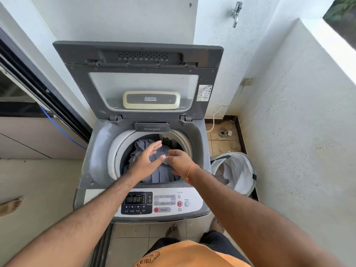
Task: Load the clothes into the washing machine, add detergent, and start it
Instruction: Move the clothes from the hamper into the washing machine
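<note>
A grey top-loading washing machine (96,151) stands in front of me with its lid (142,78) raised against the wall. Grey-blue clothes (159,174) lie inside the drum. My left hand (146,158) hovers over the drum opening with fingers spread, holding nothing. My right hand (179,160), with an orange thread at the wrist, is beside it over the clothes, fingers loosely apart; whether it touches the fabric is unclear. The closed detergent drawer (151,128) sits at the drum's far rim. The control panel (159,203) shows a lit display.
A white mesh laundry basket (235,172) stands on the floor right of the machine. Behind it are a floor drain (223,132) and a white cable (217,114). A tap (236,13) sticks from the back wall. White walls close in on both sides.
</note>
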